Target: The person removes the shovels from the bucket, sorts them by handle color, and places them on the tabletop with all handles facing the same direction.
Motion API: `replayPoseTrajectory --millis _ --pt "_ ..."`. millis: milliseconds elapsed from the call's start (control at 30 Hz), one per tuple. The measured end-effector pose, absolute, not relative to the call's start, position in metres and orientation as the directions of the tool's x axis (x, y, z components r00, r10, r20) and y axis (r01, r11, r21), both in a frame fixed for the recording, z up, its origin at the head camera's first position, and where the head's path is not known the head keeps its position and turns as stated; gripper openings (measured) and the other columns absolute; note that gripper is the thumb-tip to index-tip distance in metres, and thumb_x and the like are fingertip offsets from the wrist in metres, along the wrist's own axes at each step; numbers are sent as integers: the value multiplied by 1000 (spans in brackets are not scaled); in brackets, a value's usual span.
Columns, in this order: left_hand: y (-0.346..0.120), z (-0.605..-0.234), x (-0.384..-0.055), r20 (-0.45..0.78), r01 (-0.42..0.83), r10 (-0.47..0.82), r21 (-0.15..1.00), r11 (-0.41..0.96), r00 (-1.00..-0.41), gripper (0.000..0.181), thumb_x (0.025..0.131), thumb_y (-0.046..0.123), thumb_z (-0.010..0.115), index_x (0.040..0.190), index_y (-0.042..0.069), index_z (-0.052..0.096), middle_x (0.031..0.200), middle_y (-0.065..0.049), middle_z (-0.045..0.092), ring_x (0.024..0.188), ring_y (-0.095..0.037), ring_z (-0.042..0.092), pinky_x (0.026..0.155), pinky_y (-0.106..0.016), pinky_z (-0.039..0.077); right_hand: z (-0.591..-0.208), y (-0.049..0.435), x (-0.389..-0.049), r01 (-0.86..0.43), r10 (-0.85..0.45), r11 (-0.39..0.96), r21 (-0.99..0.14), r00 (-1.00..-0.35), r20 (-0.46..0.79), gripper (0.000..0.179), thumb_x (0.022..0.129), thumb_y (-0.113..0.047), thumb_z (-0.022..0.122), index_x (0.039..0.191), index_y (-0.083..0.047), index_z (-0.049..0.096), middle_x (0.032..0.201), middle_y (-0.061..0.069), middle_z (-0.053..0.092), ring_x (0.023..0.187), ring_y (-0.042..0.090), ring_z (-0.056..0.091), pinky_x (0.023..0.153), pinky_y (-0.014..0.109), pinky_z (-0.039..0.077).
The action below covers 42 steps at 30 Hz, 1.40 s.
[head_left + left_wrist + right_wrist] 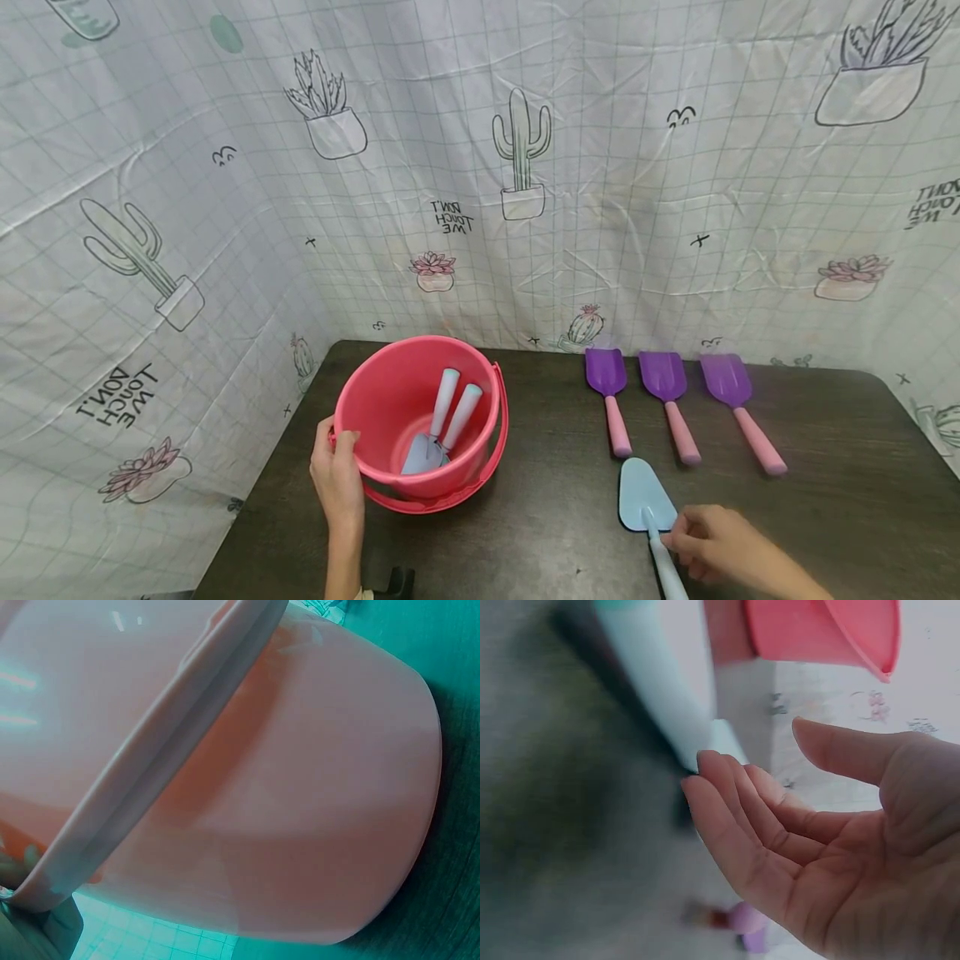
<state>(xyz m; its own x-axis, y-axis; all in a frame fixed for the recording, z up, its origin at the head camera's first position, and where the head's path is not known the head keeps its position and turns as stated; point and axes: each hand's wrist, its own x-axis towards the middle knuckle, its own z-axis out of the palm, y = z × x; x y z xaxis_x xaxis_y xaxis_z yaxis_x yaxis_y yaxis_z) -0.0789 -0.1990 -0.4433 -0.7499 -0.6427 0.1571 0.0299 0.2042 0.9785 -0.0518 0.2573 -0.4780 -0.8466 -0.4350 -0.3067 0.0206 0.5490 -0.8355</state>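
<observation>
A red-pink bucket (420, 400) stands at the left of the table, with two light-blue trowels (448, 408) inside, handles up. My left hand (337, 471) grips its rim, thumb over the edge; in the left wrist view the bucket's side (322, 765) fills most of the picture. A third light-blue trowel (645, 500) lies on the table, handle towards me. Right beside its handle is my right hand (712, 537). The right wrist view has this hand (832, 832) with thumb apart and fingers loosely bent, fingertips close by the trowel handle (660, 682); whether they touch is unclear.
Three purple shovels with pink handles, a left one (606, 375), a middle one (663, 379) and a right one (727, 379), lie in a row along the back right. Behind the dark table (555, 500) hangs a cactus-print cloth (600, 167). The bucket's handle (442, 502) hangs down in front.
</observation>
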Motion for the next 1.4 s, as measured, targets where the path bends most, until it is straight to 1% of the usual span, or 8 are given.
replayPoseTrajectory --millis 133,367,500,600,800,967,1167,1400 --pt "-198 -442 -79 148 25 -638 980 197 -756 34 99 13 47 127 0 61 113 -22 71 83 -27 66 66 -22 52 -464 252 -57 -106 -470 552 -827 -859 -203 23 102 -16 64 82 -6 61 66 -4 59 57 6 57 52 28 50" --pt "-198 -440 -78 139 25 -638 983 184 -758 34 99 13 48 127 1 62 112 -23 70 79 -19 65 64 -21 51 -449 239 -64 -249 -516 547 -799 -852 -88 22 102 -16 63 81 -11 60 63 -12 56 56 0 50 52 25 43" --pt "-197 -440 -78 146 33 -641 982 185 -754 34 99 13 48 127 2 62 105 -21 71 72 -13 63 61 -20 48 -439 230 -68 -249 -512 534 -808 -856 -74 21 103 -17 63 83 -11 60 64 -12 56 57 1 51 53 25 44" --pt "-197 -440 -78 157 42 -642 981 190 -751 33 99 13 49 127 2 63 104 -20 71 71 -12 62 60 -20 48 -430 223 -72 -234 -522 495 -837 -850 -71 19 103 -17 63 86 -7 61 68 -9 58 60 3 55 55 26 48" --pt "-197 -440 -78 169 50 -643 979 199 -747 33 99 13 49 126 2 63 105 -20 71 72 -14 63 61 -20 48 -405 203 -79 -237 -549 452 -860 -834 -59 20 104 -21 63 89 -7 61 73 -4 61 66 8 60 57 30 52" --pt "-198 -441 -78 171 50 -639 978 204 -750 32 98 11 50 124 2 65 91 -14 69 68 -12 62 59 -20 47 -390 185 -84 -312 -573 452 -835 -819 -4 18 103 -20 64 89 -10 62 71 -7 61 66 7 60 59 28 51" --pt "-201 -441 -79 173 53 -635 978 203 -753 30 97 9 49 121 1 65 94 -21 68 70 -18 64 60 -21 48 -376 169 -90 -375 -591 437 -818 -805 53 16 103 -19 64 90 -10 63 69 -10 57 65 3 56 60 27 49" --pt "-201 -441 -79 161 48 -633 980 192 -757 29 98 10 49 121 2 64 94 -21 67 69 -19 64 60 -21 48 -357 154 -94 -380 -575 435 -816 -815 73 16 103 -23 65 91 -11 64 69 -10 57 65 4 55 60 25 46"
